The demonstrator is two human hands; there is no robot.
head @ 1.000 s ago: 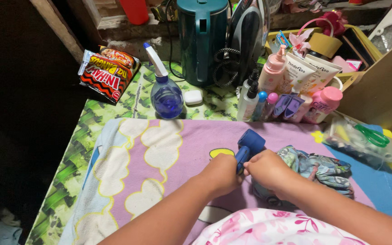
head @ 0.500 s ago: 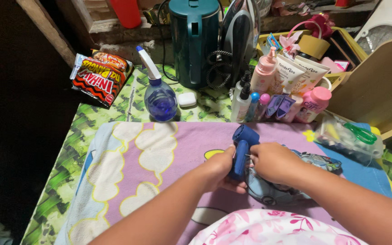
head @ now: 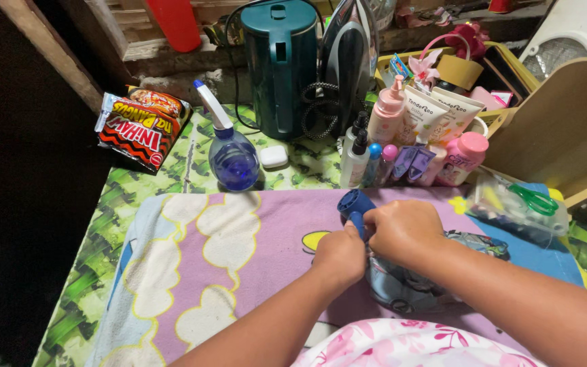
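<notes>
Rolled dark-blue cloth [head: 354,206] pinched between both hands, long axis running away from the body and leaning a bit left, open rolled end pointing up toward the bottles. Sits on the purple cartoon blanket [head: 266,238], right at the fingertips.

Left hand [head: 340,257] curled almost into a fist, gripping the near end of the roll from the left. Right hand [head: 402,231] also closed tight, fingers wrapped over the roll from the right side. Hands pressed up against each other, basically touching, both clamped on the same roll.

Just under and right of the right wrist: crumpled patterned grey-blue garment [head: 436,272], partly hidden by the forearm.

Containers past the hands: blue spray bottle [head: 232,160] with a white nozzle off to the upper left, looks partly filled with liquid. Teal electric kettle [head: 281,64] behind it, lid down, so can't tell what's inside. Upright iron [head: 351,58] just beside the kettle. Cluster of lotion tubes and small bottles [head: 409,139] straight ahead of the right hand. Clear plastic case [head: 521,207] off to the right with green-handled scissors [head: 535,200] inside. Yellow basket [head: 511,75] further back, pink items in it. Snack packet [head: 143,126] way off left, small white case [head: 274,156] near the spray bottle.
</notes>
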